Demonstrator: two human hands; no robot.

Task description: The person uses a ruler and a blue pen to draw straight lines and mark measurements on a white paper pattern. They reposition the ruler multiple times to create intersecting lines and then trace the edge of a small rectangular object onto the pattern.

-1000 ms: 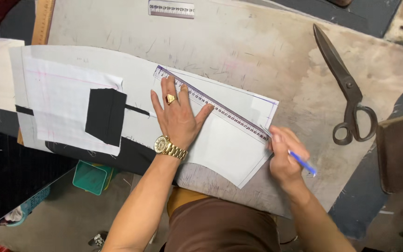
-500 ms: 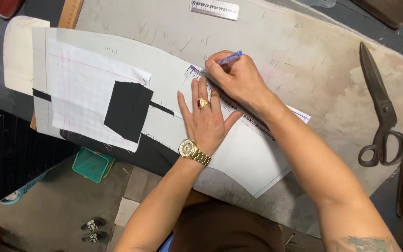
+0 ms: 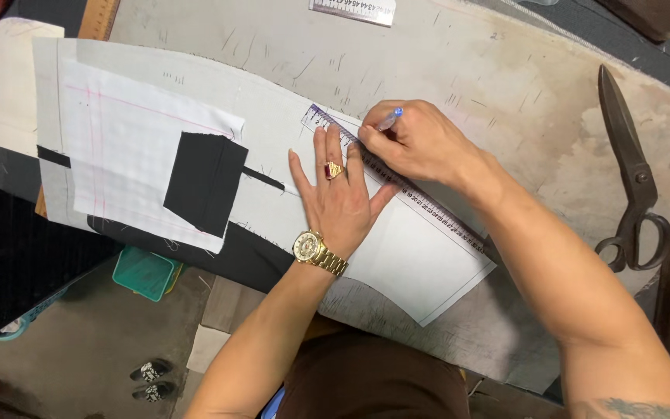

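My left hand (image 3: 336,194) lies flat, fingers spread, pressing a clear ruler (image 3: 428,208) onto a white paper pattern piece (image 3: 420,264). It wears a ring and a gold watch. My right hand (image 3: 416,141) grips a blue pen (image 3: 388,119) with its tip against the ruler's upper end, just beyond my left fingertips. The ruler runs diagonally from upper left to lower right across the paper.
A black fabric rectangle (image 3: 205,182) rests on lined white paper (image 3: 118,147) to the left. Large dark scissors (image 3: 631,178) lie at the right on the worn grey table (image 3: 505,70). Another ruler (image 3: 353,9) sits at the top edge. A green box (image 3: 146,272) stands on the floor below.
My right hand with the pen has gone from the ruler's lower right end up to its upper left end. My left hand stays flat on the ruler.
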